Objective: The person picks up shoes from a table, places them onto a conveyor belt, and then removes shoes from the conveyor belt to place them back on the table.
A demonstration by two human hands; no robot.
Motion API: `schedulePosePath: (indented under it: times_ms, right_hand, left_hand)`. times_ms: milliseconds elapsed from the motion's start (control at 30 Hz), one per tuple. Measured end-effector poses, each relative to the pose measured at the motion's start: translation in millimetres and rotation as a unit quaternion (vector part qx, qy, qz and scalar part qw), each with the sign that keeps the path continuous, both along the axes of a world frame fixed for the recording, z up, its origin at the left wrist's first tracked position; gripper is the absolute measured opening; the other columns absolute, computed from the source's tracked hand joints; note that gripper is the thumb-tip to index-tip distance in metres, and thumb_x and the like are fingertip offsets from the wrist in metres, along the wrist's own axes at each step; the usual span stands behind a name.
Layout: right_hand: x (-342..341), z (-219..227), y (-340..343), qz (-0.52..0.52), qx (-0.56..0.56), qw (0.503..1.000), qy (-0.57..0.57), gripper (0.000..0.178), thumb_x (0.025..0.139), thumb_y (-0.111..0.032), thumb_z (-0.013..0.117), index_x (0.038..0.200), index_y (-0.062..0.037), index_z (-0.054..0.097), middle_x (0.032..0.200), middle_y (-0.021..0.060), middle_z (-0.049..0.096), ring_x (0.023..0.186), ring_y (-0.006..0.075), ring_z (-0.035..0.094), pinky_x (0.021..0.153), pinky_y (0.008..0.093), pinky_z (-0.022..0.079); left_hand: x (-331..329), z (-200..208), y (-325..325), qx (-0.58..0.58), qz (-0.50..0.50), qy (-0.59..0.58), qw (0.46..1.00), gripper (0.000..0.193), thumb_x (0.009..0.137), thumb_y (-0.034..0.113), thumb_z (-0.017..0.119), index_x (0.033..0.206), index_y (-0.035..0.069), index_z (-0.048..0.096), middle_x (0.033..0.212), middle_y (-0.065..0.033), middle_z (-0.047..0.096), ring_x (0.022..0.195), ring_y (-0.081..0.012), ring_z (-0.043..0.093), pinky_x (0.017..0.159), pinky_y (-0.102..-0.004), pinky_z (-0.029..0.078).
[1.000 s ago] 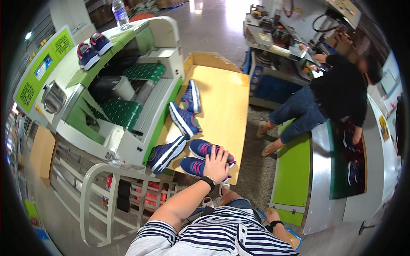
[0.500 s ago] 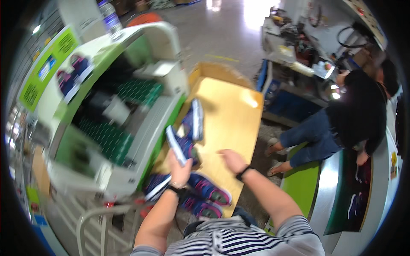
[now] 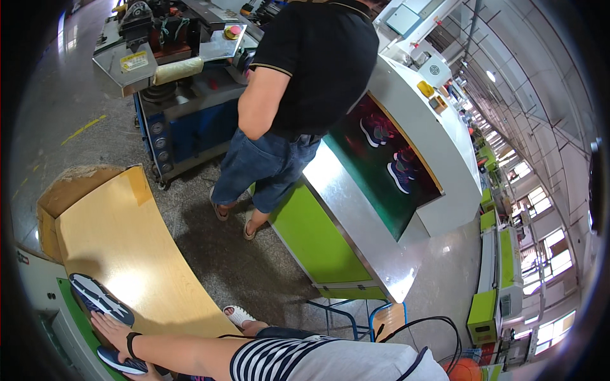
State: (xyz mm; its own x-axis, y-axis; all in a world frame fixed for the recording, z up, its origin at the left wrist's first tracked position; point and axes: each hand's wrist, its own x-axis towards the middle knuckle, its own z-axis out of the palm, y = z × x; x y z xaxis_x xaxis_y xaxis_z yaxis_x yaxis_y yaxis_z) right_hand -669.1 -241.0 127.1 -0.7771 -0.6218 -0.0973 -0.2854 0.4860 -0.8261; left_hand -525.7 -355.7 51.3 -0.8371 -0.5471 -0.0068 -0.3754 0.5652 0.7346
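Note:
At the lower left, my right hand (image 3: 114,333), with a black band on its wrist, stretches its fingers flat against the edge of a sneaker (image 3: 101,300). That sneaker lies with its dark and white sole turned upward at the table's left edge. Just below, a second sneaker (image 3: 121,360), dark blue with a pale sole, is partly covered by my right hand. My left hand (image 3: 146,374) shows only in part at the bottom rim, with its fingers around the end of this second sneaker.
The light wooden table (image 3: 140,254) has a cardboard-edged end. A green-edged machine (image 3: 54,317) borders it on the left. Ahead, a person in black (image 3: 311,70) stands between a blue machine (image 3: 190,127) and a conveyor (image 3: 356,184) carrying sneakers (image 3: 400,171). A stool (image 3: 387,317) stands nearby.
The view has swung to the right, so the table now sits at the lower left. My right hand has moved from above the bare tabletop to the sneakers, beside my left hand.

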Motion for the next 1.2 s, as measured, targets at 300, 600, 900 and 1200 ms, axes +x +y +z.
schedulePosePath:
  times_ms: [300, 600, 900, 1200]
  right_hand:
    - [-58, -41, 91, -0.292, 0.147, 0.919, 0.220, 0.078, 0.083, -0.010, 0.059, 0.151, 0.0021, 0.022, 0.154, 0.0314, 0.021, 0.142, 0.0480, 0.026, 0.118, 0.0520, 0.024]
    - [108, -30, 156, -0.061, -0.047, 0.995, -0.063, 0.093, 0.062, -0.025, 0.082, 0.144, -0.0097, 0.041, 0.135, 0.0209, 0.055, 0.127, 0.0363, 0.053, 0.107, 0.0442, 0.042]
    - [173, 101, 250, -0.135, -0.328, 0.922, -0.155, 0.090, 0.091, -0.039, 0.069, 0.156, -0.0049, 0.017, 0.159, 0.0225, 0.024, 0.148, 0.0302, 0.025, 0.119, 0.0389, 0.023]
    - [167, 105, 274, -0.281, -0.454, 0.811, -0.238, 0.082, 0.084, -0.004, 0.068, 0.153, -0.0021, 0.023, 0.140, 0.0130, 0.047, 0.125, 0.0211, 0.050, 0.106, 0.0329, 0.040]
  left_hand:
    - [-29, 60, 86, 0.000, -0.080, 0.077, 0.994, 0.113, 0.059, 0.042, 0.095, 0.139, -0.010, 0.034, 0.122, -0.0286, 0.060, 0.106, -0.0409, 0.063, 0.096, -0.0496, 0.051]
    - [7, 21, -48, 0.215, -0.091, 0.156, 0.960, 0.058, 0.089, 0.025, 0.071, 0.132, -0.008, 0.051, 0.123, -0.0164, 0.062, 0.106, -0.0276, 0.062, 0.092, -0.0402, 0.051]
    - [27, 215, 121, 0.537, -0.227, 0.112, 0.805, 0.055, 0.098, 0.018, 0.059, 0.146, 0.003, 0.037, 0.131, -0.0100, 0.056, 0.118, -0.0195, 0.057, 0.095, -0.0352, 0.051]
    - [22, 155, 121, 0.441, -0.058, 0.005, 0.896, 0.081, 0.095, 0.019, 0.062, 0.154, -0.004, 0.012, 0.157, -0.0241, 0.026, 0.143, -0.0271, 0.031, 0.116, -0.0359, 0.027]
